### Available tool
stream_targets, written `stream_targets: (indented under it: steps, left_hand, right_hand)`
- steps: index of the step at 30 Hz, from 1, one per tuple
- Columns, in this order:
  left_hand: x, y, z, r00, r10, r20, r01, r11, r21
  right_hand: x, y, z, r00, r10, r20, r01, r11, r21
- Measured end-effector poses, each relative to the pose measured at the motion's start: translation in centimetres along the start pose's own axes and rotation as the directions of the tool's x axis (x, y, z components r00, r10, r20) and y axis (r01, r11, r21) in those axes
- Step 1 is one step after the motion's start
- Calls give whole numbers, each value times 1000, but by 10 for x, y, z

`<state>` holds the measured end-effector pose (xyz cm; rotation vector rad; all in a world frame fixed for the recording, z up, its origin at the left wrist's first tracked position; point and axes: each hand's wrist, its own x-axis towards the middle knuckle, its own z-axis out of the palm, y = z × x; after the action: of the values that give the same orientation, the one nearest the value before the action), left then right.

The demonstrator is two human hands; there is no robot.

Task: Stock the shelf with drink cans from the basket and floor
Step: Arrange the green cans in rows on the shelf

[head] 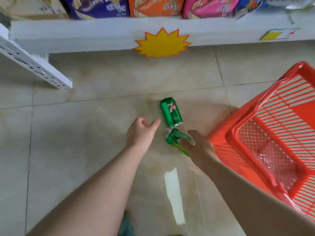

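A green can (171,113) lay on its side on the tiled floor (102,116), in the middle of the scene and just left of the red basket (252,106). The left hand (142,132) hovered just near-left of it, fingers loose and thumb stretched towards the can, holding nothing. The right hand (200,147) was near the basket's left corner, its fingers curled round a second can (177,139), also green and blurred, whose far end almost met the lying can. At the far side ran a white shelf (85,34) bearing a yellow starburst tag (162,43) and coloured boxes (153,5).
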<state>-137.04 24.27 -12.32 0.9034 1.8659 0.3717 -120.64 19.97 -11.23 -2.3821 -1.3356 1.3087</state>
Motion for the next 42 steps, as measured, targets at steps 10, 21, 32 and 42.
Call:
stream_targets:
  steps: [10, 21, 32, 42]
  left_hand:
    - [124, 13, 107, 969, -73, 234, 114, 980, -164]
    - [94, 42, 7, 997, 31, 68, -23, 992, -125]
    - [-47, 189, -180, 929, 238, 282, -230, 971, -64]
    - [-178, 364, -299, 830, 411, 378, -461, 886, 49]
  right_hand:
    - [86, 40, 65, 995, -90, 46, 98, 969, -226]
    - [63, 5, 11, 996, 42, -83, -27, 985, 168]
    - [-50, -161, -142, 992, -78, -100, 118, 864, 489]
    - [-160, -289, -317, 944, -319, -88, 306, 739, 600]
